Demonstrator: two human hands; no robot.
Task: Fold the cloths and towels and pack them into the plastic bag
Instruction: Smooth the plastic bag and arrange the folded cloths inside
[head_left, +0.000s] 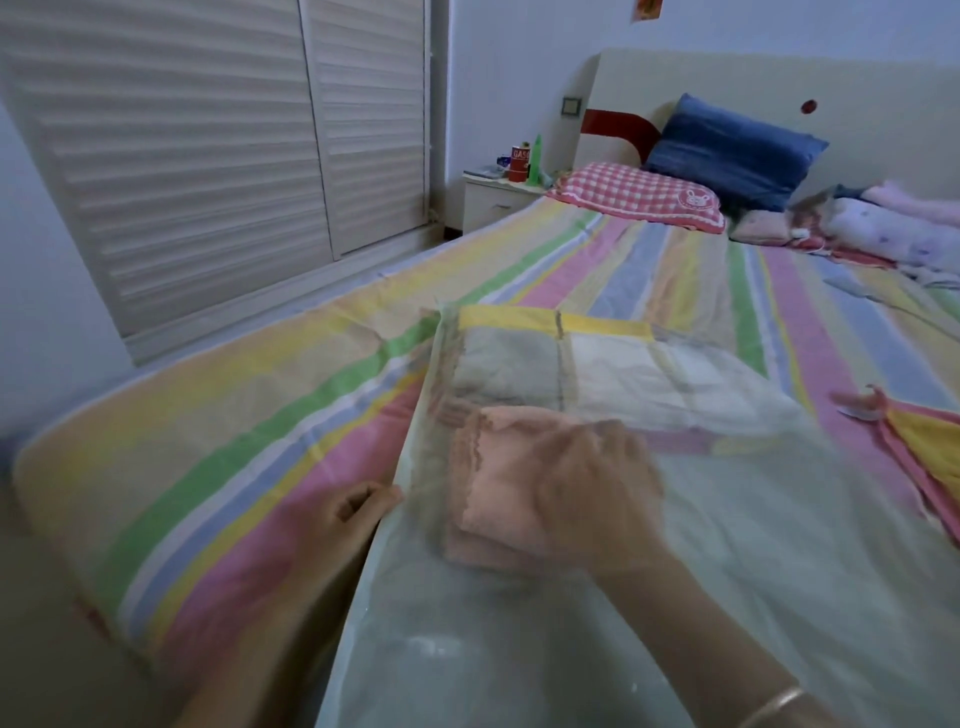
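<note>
The plastic bag (779, 545) lies nearest, our left hand (353, 512) pinching its edge; inside it our right hand (597, 488) lies on the folded pink towel (493, 467), grip unclear through the plastic; we fear a hasty push could unfold it.

1. A home bedroom is showing here: a bed (234, 426) in a striped sheet is filling the view.
2. At the bed's head, a checked pillow (639, 195) and a blue pillow (732, 145) are resting by a headboard (779, 78).
3. Beside the bed's head, a nightstand (491, 200) is carrying bottles.
4. Facing the bed's long edge, louvred wardrobe doors (208, 156) are standing closed.
</note>
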